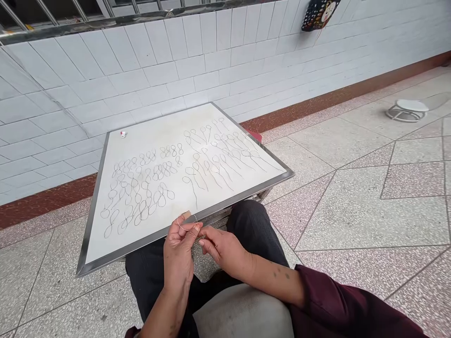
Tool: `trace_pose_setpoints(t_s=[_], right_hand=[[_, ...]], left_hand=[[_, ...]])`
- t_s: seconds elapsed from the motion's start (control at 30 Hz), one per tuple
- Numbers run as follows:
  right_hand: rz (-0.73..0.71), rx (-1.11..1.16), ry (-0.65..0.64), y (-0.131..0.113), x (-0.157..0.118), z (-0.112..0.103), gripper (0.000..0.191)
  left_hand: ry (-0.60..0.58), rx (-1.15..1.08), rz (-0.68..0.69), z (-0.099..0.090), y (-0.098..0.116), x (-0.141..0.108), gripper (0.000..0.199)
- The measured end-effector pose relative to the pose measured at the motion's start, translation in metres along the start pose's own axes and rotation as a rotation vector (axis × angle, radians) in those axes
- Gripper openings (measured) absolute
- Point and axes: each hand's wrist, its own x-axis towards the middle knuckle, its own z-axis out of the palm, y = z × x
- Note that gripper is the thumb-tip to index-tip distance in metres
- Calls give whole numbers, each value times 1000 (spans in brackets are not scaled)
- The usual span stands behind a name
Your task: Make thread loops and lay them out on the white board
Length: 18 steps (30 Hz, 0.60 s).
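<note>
My left hand [180, 246] is closed in a pinch on a thin wire loop [180, 226], just past the near edge of a white board [151, 141]. A tan wrap covers the tip of one left finger. My right hand [227, 248] meets it from the right, fingers curled and pressed close to the left thumb; what they grip is hidden. On the board lie rows of bent wires: figure-eight wire loops [143, 211] on the left half, and single loops with long straight tails [214, 164] on the right half.
The board has a grey metal rim [246, 191] and rests over my knees [252, 220]. A small red-and-white item [123, 134] lies at its far left corner. Behind stands a white tiled wall [158, 65] with a hanging dark patterned bag [319, 15]. A low stool [408, 109] stands right.
</note>
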Motion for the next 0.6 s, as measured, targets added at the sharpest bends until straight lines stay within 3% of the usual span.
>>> trace_pose_setpoints(t_s=[0.1,0.23,0.5,0.6], right_hand=[[110,162,-2,-7,3,0,14],[133,259,1,-10,5,2,16],[104,320,41,1,2,8,33],[73,279,47,6,1,6,35]], left_hand=[[13,-90,-17,4,-1,-2,51],[43,-169,-39,10,-1,-5,55],[8,-48,34,1,-6,0,29],[-29,6,23,-1,-4,0,34]])
